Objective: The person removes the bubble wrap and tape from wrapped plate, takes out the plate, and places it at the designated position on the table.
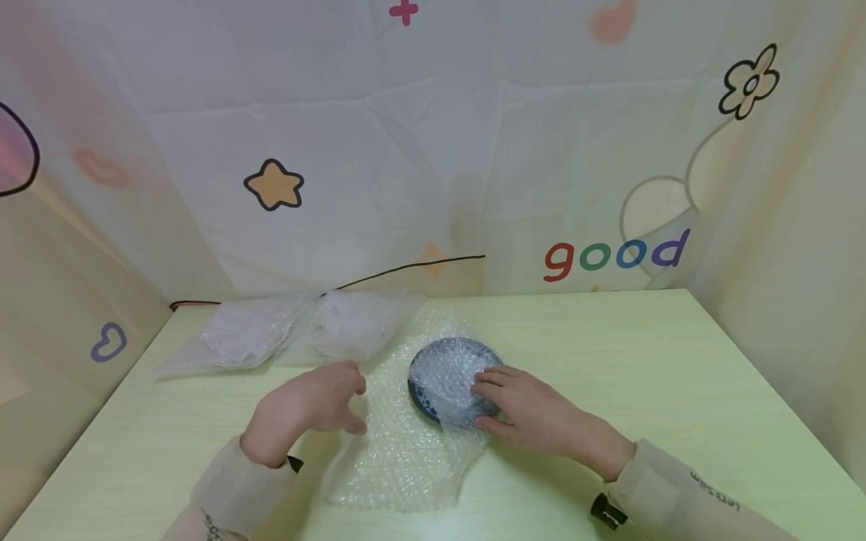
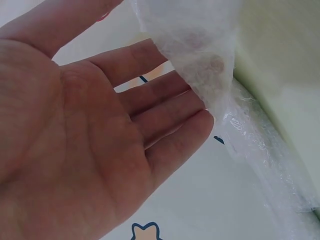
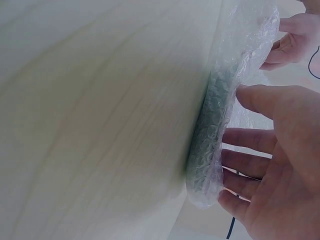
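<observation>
"What do we have on the pale green, wood-grained bench [image 1: 622,361]?"

"One long, clear bubble-wrap sheet [image 1: 399,451] between our left hand [image 1: 304,409] and right hand [image 1: 537,409]; two flat, clear bubble-wrapped packets [image 1: 250,330] beyond the left."

"And the round, blue-patterned plate [image 1: 436,372]?"

"Under our right fingertips, mostly beneath folded wrap; they rest there without gripping."

"Our left?"

"Loosely curved beside the sheet, holding nothing."

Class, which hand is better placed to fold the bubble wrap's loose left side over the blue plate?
Likely the left hand: it is beside the bubble wrap's left edge; the right hand touches wrap over the blue plate.
</observation>
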A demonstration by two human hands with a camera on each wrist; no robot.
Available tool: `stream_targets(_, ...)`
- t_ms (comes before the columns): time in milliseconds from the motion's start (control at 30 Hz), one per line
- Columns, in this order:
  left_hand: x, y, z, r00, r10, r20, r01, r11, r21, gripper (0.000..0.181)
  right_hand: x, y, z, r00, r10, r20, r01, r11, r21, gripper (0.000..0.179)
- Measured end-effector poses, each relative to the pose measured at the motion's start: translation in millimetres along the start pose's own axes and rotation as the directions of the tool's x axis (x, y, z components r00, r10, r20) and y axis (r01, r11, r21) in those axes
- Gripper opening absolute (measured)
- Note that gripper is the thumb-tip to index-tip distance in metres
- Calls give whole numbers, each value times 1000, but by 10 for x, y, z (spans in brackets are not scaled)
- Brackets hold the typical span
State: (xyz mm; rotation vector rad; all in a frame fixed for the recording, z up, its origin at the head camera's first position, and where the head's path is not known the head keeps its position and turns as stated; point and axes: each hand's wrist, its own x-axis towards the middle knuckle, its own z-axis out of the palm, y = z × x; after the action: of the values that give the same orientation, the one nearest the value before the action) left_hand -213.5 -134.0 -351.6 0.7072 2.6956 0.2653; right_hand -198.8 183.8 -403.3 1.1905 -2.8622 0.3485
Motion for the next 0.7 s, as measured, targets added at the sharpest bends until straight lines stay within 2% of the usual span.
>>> stream_targets(167,-9,-21,3,1000,15,3,-15,1000,17,45,0,0,-3,1000,6,2,-6,1000,-1,42)
stream_targets(367,-39,-41,24,999,-42,31,43,999,-28,53,-3,2,-1,1000,6,-1,-6,1000,-4,42)
stream_targets(533,-35,-70,60,999,-1,36,1,1000,0,53,-6,-1,-5,1000,9,-3,-9,1000,2,42)
stream_targets(700,-18,-80,104,999,25,20,-25,1000,-9,62,-5,-5,-11,1000,5,-1,-5,1000,0,41)
